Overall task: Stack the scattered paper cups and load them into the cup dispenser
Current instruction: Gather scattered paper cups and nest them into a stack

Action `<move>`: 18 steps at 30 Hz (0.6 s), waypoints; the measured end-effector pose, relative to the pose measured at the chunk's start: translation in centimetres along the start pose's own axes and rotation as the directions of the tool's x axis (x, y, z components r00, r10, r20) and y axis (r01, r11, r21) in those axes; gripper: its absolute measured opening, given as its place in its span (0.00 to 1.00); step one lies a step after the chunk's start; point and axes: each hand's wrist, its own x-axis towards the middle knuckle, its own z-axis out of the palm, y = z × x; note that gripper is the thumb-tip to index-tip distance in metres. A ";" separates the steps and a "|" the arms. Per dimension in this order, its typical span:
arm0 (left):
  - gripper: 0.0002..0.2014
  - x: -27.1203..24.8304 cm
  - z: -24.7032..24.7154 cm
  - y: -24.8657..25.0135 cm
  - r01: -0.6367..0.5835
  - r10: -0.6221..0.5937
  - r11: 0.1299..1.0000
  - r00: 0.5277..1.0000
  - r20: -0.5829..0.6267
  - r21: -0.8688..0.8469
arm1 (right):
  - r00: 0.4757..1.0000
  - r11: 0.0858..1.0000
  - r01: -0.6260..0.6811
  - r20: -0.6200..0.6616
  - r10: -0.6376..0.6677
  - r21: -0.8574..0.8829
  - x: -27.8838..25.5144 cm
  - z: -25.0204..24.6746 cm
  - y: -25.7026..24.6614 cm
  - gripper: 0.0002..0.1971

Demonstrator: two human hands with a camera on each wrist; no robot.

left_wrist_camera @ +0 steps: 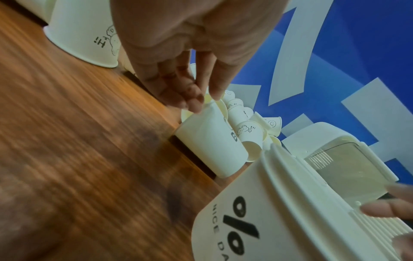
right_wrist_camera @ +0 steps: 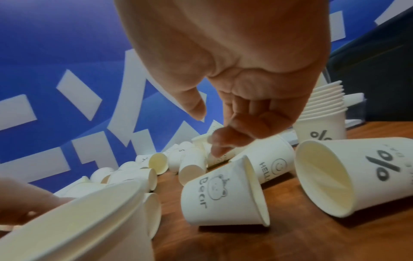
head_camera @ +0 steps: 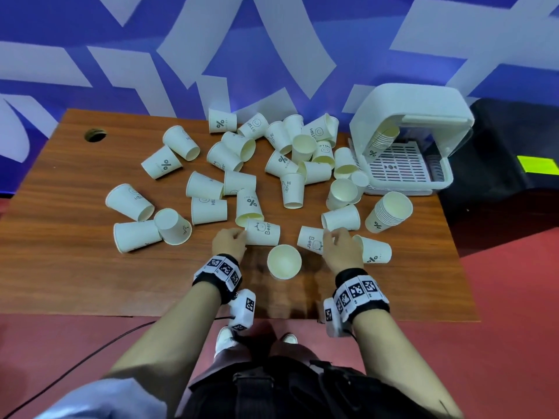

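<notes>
Scattered paper cups (head_camera: 208, 189) lie on their sides all over the wooden table (head_camera: 60, 189), and the landmark here is the upright cup (head_camera: 284, 261) standing mouth-up near the front edge, between the two hands. Just behind and to the left of that upright cup lies a "Bear" cup on its side (head_camera: 262, 233), and the left hand (head_camera: 229, 241) is at its near end, fingertips (left_wrist_camera: 196, 104) on the cup's base end, fingers fairly straight rather than wrapped round it (the wrist view is blurred, so a pinch cannot be ruled out). Just behind and to the right of the upright cup lies a second "Bear" cup (head_camera: 311, 241); the right hand (head_camera: 343, 247) hovers over it, fingers loosely curled, thumb apart, nothing held in the wrist view. Immediately right of that hand lies a "%" cup (head_camera: 375, 251). Farther right and behind the upright cup stands a nested stack of cups (head_camera: 388, 211), mouth up. Beyond that, at the far right corner of the table, sits the white cup dispenser (head_camera: 411, 116), lid raised, with another stack (head_camera: 381, 140) leaning inside it over the slotted tray (head_camera: 399, 167).
</notes>
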 end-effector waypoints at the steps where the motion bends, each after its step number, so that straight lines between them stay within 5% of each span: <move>1: 0.08 0.1 0.1 0.2 -0.001 0.001 1.000 1.000 0.007 0.018 | 0.999 1.000 -0.015 -0.030 0.015 0.003 0.4 -0.2 0.2 0.17; 11: 0.04 0.6 0.7 0.5 -0.027 0.029 0.992 0.999 -0.014 0.119 | 0.953 0.950 -0.299 -0.087 0.292 -0.089 2.6 -2.1 2.9 0.27; 18: 0.10 -0.5 -0.4 1.5 -0.211 0.215 0.975 0.974 -0.066 0.063 | 0.948 0.919 -0.317 -0.101 0.301 -0.233 2.1 -1.2 4.3 0.29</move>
